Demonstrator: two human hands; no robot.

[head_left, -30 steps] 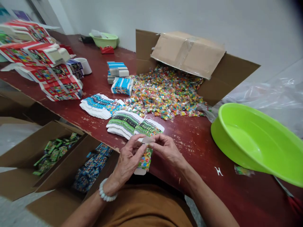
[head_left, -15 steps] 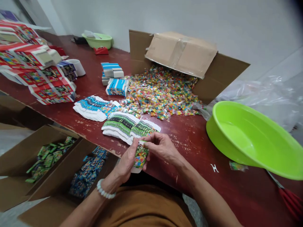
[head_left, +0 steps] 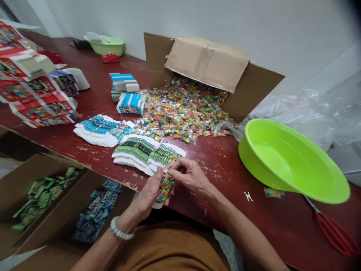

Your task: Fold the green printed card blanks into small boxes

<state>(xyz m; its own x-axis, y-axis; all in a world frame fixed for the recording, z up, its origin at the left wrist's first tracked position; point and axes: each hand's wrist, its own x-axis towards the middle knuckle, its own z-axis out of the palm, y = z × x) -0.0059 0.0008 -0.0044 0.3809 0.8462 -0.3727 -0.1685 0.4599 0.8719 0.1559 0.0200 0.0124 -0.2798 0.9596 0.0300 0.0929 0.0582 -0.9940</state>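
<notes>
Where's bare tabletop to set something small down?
Bare red tabletop lies between candy pile, right hand and green basin, and between right forearm and scissors. Crowded: past the left hand, among green cartons and blue cartons.

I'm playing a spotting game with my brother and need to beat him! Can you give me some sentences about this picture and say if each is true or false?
1. The left hand holds a small printed carton. True.
2. The beaded bracelet is on the right wrist. False: it is on the left wrist.
3. Wrapped candies lie heaped at the cardboard box. True.
4. The scissors have yellow handles. False: the handles are red.
5. The right hand has its fingertips at the top end of the carton. True.
6. In the picture, the blue fanned stack is right of the green fanned stack. False: it is to the left.
</notes>
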